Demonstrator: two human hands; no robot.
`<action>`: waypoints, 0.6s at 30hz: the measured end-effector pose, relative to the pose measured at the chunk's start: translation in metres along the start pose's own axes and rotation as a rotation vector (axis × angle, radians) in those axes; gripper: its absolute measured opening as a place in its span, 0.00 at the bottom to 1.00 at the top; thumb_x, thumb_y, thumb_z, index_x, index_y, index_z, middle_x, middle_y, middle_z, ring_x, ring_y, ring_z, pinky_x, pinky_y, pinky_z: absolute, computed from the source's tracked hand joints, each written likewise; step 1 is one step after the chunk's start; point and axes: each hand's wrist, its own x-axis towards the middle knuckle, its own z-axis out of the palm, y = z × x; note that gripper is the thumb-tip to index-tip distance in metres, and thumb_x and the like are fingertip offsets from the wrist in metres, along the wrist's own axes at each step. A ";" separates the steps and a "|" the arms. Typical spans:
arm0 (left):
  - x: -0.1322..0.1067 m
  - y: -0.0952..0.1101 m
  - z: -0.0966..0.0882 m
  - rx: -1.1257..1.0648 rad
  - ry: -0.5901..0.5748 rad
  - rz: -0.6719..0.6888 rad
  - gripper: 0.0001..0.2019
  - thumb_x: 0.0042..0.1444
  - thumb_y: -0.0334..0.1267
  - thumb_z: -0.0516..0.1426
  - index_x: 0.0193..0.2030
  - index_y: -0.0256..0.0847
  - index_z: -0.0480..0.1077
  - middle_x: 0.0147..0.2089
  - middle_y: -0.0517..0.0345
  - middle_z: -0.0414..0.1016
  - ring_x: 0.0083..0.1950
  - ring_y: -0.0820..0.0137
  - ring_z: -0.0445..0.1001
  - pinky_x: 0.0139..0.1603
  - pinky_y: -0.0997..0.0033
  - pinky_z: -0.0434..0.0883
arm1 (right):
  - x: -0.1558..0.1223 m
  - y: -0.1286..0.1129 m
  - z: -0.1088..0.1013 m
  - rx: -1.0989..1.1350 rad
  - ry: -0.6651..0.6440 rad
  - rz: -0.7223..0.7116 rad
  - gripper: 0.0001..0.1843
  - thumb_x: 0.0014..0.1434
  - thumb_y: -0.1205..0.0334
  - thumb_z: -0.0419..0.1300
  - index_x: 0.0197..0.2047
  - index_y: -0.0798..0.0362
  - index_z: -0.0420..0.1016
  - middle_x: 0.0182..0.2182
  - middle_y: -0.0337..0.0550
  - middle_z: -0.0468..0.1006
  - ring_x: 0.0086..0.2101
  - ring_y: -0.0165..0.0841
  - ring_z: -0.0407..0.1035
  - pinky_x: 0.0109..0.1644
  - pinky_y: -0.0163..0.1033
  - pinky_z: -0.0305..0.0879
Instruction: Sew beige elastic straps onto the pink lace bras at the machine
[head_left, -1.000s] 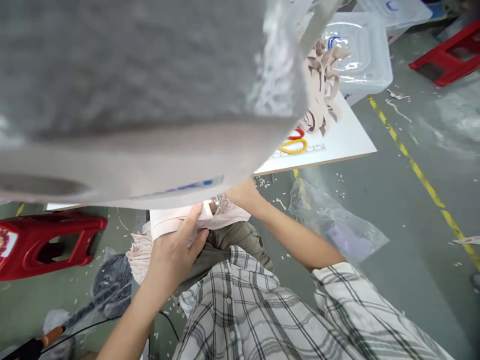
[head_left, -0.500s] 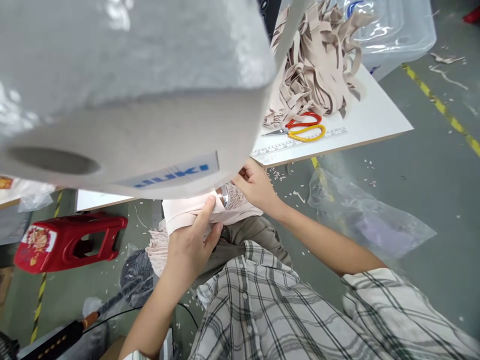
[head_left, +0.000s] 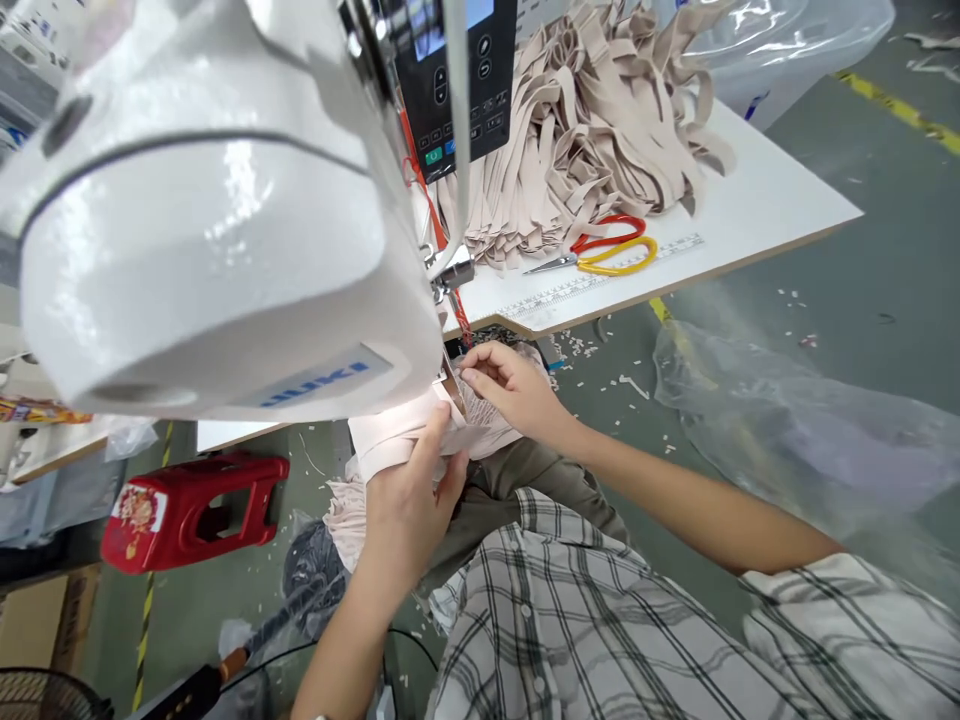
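Note:
A white sewing machine [head_left: 210, 220] fills the upper left, its head hanging over my hands. My left hand [head_left: 409, 500] is closed on a pale pink fabric piece [head_left: 390, 445], thumb on top, just under the machine. My right hand [head_left: 506, 385] pinches the lace edge of the same fabric beside the needle area. More pink fabric [head_left: 341, 510] hangs down toward my lap.
A heap of beige elastic strips [head_left: 570, 120] lies on the white table [head_left: 765, 200], with red-and-yellow scissors [head_left: 607, 255] near a printed ruler edge. A red stool [head_left: 191, 505] stands at the left on the floor. Clear plastic bags [head_left: 787, 420] lie at the right.
The view has tilted up and back, showing the machine's control panel and more of the table. My right hand has shifted slightly toward the needle; my left hand keeps its hold.

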 end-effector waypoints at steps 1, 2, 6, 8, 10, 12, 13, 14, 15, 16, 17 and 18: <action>-0.001 0.000 0.001 0.002 -0.002 -0.010 0.22 0.67 0.45 0.53 0.66 0.43 0.64 0.25 0.59 0.76 0.19 0.72 0.69 0.23 0.74 0.59 | 0.000 0.000 0.000 0.006 0.002 0.004 0.09 0.64 0.56 0.57 0.42 0.52 0.70 0.36 0.41 0.74 0.36 0.31 0.68 0.38 0.38 0.64; -0.002 0.000 0.001 0.000 -0.001 -0.025 0.24 0.67 0.46 0.53 0.67 0.42 0.62 0.26 0.58 0.77 0.18 0.71 0.69 0.23 0.74 0.60 | 0.000 0.000 0.001 0.013 0.003 0.009 0.09 0.64 0.55 0.57 0.42 0.52 0.70 0.36 0.41 0.74 0.36 0.31 0.68 0.39 0.38 0.65; -0.008 -0.004 0.006 -0.034 0.033 -0.096 0.39 0.65 0.52 0.52 0.74 0.31 0.42 0.39 0.43 0.81 0.24 0.64 0.75 0.25 0.70 0.66 | -0.002 -0.007 0.002 0.060 -0.004 0.036 0.11 0.63 0.53 0.58 0.42 0.51 0.70 0.36 0.41 0.74 0.36 0.32 0.69 0.40 0.39 0.66; -0.010 -0.006 0.010 -0.030 0.065 -0.132 0.44 0.64 0.55 0.52 0.74 0.30 0.34 0.49 0.33 0.78 0.26 0.61 0.77 0.28 0.66 0.70 | -0.005 -0.012 0.003 0.073 -0.012 0.033 0.12 0.61 0.52 0.59 0.42 0.51 0.70 0.38 0.42 0.74 0.37 0.33 0.69 0.42 0.40 0.67; -0.013 -0.005 0.016 -0.025 0.068 -0.146 0.45 0.65 0.54 0.52 0.74 0.30 0.31 0.51 0.30 0.77 0.29 0.58 0.79 0.30 0.63 0.73 | -0.011 -0.017 0.005 0.051 -0.016 0.002 0.13 0.59 0.52 0.61 0.42 0.51 0.70 0.39 0.43 0.74 0.40 0.35 0.70 0.46 0.43 0.67; -0.018 0.003 0.024 -0.035 0.048 -0.138 0.46 0.65 0.50 0.53 0.74 0.30 0.28 0.49 0.31 0.79 0.33 0.55 0.81 0.31 0.62 0.75 | -0.020 -0.021 0.006 -0.011 -0.019 -0.029 0.15 0.56 0.53 0.64 0.43 0.51 0.70 0.40 0.43 0.75 0.42 0.37 0.70 0.49 0.44 0.66; -0.021 0.011 0.029 -0.040 0.046 -0.118 0.46 0.65 0.49 0.54 0.74 0.30 0.26 0.51 0.30 0.78 0.36 0.53 0.82 0.31 0.61 0.76 | -0.026 -0.022 0.006 -0.043 -0.024 -0.026 0.15 0.56 0.54 0.64 0.44 0.51 0.71 0.41 0.43 0.75 0.43 0.38 0.70 0.49 0.44 0.66; -0.025 0.020 0.033 -0.041 0.048 -0.089 0.47 0.66 0.47 0.54 0.74 0.32 0.23 0.56 0.28 0.75 0.41 0.51 0.82 0.34 0.59 0.77 | -0.033 -0.023 0.006 -0.058 -0.034 -0.009 0.14 0.57 0.54 0.64 0.45 0.51 0.71 0.40 0.43 0.75 0.43 0.37 0.70 0.49 0.43 0.66; -0.029 0.030 0.037 -0.040 0.056 -0.046 0.47 0.66 0.46 0.54 0.75 0.34 0.22 0.61 0.26 0.70 0.47 0.48 0.81 0.37 0.56 0.78 | -0.040 -0.023 0.004 -0.048 -0.048 0.020 0.13 0.59 0.54 0.63 0.44 0.50 0.72 0.39 0.42 0.76 0.41 0.37 0.70 0.47 0.42 0.66; -0.033 0.040 0.040 -0.038 0.065 0.013 0.48 0.65 0.45 0.54 0.75 0.37 0.20 0.66 0.26 0.64 0.54 0.45 0.78 0.41 0.52 0.79 | -0.047 -0.024 0.002 -0.017 -0.065 0.056 0.11 0.61 0.53 0.61 0.44 0.50 0.73 0.38 0.41 0.76 0.40 0.36 0.70 0.46 0.41 0.66; -0.037 0.049 0.042 -0.042 0.072 0.072 0.48 0.65 0.44 0.55 0.74 0.38 0.19 0.70 0.27 0.58 0.61 0.42 0.72 0.47 0.47 0.78 | -0.053 -0.024 -0.002 0.026 -0.079 0.089 0.11 0.62 0.53 0.60 0.43 0.50 0.74 0.37 0.41 0.76 0.39 0.36 0.70 0.45 0.41 0.66; -0.042 0.056 0.043 -0.057 0.071 0.115 0.49 0.64 0.43 0.56 0.74 0.39 0.19 0.71 0.28 0.56 0.66 0.41 0.66 0.52 0.43 0.77 | -0.059 -0.025 -0.006 0.072 -0.088 0.116 0.11 0.63 0.52 0.60 0.41 0.50 0.75 0.36 0.41 0.76 0.39 0.35 0.70 0.45 0.40 0.67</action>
